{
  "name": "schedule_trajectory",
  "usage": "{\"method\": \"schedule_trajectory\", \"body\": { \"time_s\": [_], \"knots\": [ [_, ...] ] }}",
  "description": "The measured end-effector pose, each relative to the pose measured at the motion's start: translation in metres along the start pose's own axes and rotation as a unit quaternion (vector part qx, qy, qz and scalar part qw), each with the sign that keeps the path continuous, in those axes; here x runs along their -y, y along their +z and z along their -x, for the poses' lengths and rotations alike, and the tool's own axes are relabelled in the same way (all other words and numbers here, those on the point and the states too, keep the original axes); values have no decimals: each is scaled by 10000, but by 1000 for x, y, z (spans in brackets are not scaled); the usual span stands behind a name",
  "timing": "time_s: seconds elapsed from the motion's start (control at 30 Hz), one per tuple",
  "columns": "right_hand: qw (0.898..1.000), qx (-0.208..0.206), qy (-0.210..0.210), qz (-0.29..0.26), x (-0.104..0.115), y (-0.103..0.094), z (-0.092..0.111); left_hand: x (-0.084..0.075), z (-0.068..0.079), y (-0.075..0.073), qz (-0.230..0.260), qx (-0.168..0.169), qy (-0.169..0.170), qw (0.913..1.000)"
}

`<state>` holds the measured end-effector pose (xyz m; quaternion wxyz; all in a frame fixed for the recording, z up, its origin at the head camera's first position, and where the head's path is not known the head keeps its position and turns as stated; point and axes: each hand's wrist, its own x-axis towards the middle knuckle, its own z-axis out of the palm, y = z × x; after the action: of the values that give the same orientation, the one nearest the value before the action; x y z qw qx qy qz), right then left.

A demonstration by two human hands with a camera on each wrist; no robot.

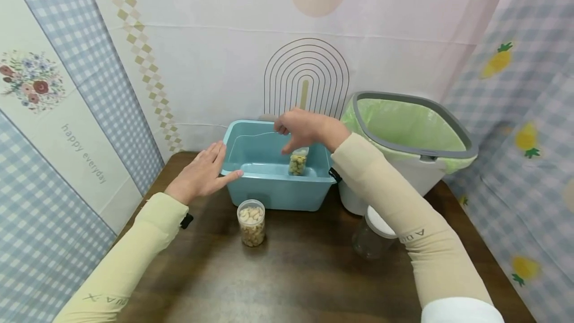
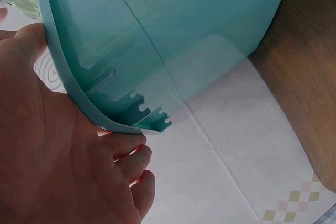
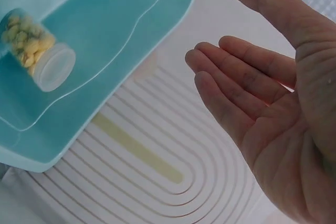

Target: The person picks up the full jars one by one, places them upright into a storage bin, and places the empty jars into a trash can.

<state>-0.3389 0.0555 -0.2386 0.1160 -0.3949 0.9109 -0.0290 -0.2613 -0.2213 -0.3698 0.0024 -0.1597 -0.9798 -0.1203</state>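
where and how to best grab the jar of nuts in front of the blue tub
Probably around the middle of its side wall, coming from the near side: the jar stands upright and round, with the tub close behind it.

A blue plastic basin (image 1: 278, 194), smooth and softly glossy, sits on a dark wood-grain table (image 1: 287, 283) whose sheen catches the light, with a clear, smooth-walled jar (image 1: 297, 164) inside it and a similar see-through container (image 1: 252, 233) in front. A matt grey plastic rim (image 1: 448, 154) tops a thin, crinkled, translucent film liner (image 1: 408, 121), while matt, creased cloth (image 1: 215, 74) hangs behind and fabric sleeves (image 1: 376, 173) wrinkle.
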Motion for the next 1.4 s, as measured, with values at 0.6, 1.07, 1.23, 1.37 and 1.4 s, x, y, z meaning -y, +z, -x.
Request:
{"method": "schedule_trajectory", "body": {
  "time_s": [0.6, 1.07, 1.23, 1.37, 1.4],
  "knots": [
    [9924, 436, -1134, 191, 50, 29, 16, 6, 4, -5, -1, -38, -25, 10000],
    [9849, 868, -1447, 385, 72, 71, 10, 6, 2, -3, 4, 0, 23, 10000],
    [9839, 945, -1438, 492, 75, 86, 6, 6, 3, 0, -61, -27, 67, 10000],
    [9826, 925, -1496, 596, 77, 99, 4, 5, 3, 1, -63, -48, 104, 9999],
    [9825, 914, -1499, 623, 77, 101, 4, 5, 3, 1, -48, -48, 107, 9999]
  ]
}}
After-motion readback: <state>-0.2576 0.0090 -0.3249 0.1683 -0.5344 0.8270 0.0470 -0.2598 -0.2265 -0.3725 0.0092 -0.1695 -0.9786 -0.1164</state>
